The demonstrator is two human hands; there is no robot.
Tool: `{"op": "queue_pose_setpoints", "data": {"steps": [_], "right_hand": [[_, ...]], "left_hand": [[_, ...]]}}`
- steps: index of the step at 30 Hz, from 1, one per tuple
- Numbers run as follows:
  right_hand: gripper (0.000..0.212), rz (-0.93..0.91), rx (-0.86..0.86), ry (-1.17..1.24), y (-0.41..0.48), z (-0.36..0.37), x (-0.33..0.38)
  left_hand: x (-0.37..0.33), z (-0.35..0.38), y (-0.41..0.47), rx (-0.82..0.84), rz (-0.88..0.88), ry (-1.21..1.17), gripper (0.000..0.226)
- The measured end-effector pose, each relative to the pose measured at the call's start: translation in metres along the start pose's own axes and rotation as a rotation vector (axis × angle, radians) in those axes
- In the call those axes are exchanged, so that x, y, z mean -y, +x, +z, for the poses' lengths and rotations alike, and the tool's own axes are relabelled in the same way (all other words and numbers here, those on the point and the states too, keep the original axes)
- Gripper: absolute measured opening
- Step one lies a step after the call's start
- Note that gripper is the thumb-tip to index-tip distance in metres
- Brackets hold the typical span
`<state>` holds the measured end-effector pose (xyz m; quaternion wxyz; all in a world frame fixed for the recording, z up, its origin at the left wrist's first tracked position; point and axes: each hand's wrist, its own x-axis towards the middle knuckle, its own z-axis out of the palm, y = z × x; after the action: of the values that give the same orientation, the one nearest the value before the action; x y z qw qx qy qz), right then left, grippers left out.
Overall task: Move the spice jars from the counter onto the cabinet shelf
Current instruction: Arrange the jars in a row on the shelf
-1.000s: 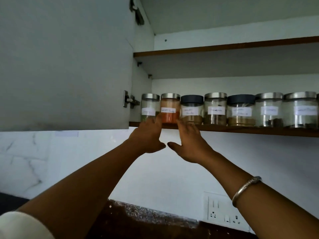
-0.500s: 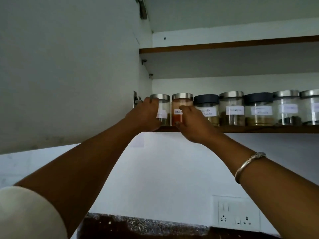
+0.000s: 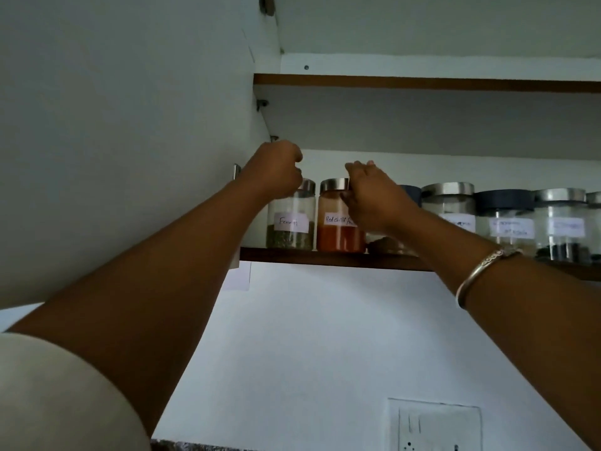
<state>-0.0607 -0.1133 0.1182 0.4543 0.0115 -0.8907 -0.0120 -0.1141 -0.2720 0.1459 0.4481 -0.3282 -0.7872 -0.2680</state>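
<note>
Glass spice jars [image 3: 340, 232] crowd the shelf [image 3: 325, 257] at its front edge.

Your spice jars [image 3: 450, 206] stand upright in a close row along the front of the cabinet shelf [image 3: 325, 257]. Leftmost is the fennel jar [image 3: 291, 219], steel-lidded, with greenish seeds low inside. Just beside it is the red chilli jar [image 3: 338, 222], holding orange-red powder. Further right, steel and dark lids alternate.

Only one head-worn view is given — angled upward from beneath the cabinet shelf [image 3: 325, 257]. The shelf is seen close.
</note>
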Motion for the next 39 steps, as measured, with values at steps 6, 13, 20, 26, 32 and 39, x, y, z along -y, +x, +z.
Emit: {"op": "queue_pose_setpoints", "data": {"steps": [6, 13, 20, 26, 32, 39], "right_hand": [[0.053, 0.003, -0.013, -0.024, 0.017, -0.006, -0.002], [0.027, -0.035, -0.064, -0.210, 0.031, 0.001, 0.007], [0.033, 0.050, 0.019, -0.208, 0.051, 0.033, 0.015], [0.043, 0.099, 0.138, -0.199, 0.072, 0.060, 0.013], [0.037, 0.075, 0.232, -0.303, 0.094, 0.076, 0.003], [0.015, 0.062, 0.272, -0.341, 0.118, 0.099, -0.007]], "left_hand": [[0.007, 0.008, 0.010, -0.002, -0.053, -0.129, 0.025], [0.017, 0.013, 0.027, 0.040, -0.092, -0.080, 0.023], [0.029, 0.044, 0.035, 0.051, -0.084, -0.037, 0.023], [0.043, 0.081, 0.048, 0.095, -0.089, 0.141, 0.023], [0.051, 0.101, 0.060, 0.166, -0.078, 0.286, 0.007], [0.065, 0.113, 0.077, 0.244, -0.070, 0.336, 0.015]]}}
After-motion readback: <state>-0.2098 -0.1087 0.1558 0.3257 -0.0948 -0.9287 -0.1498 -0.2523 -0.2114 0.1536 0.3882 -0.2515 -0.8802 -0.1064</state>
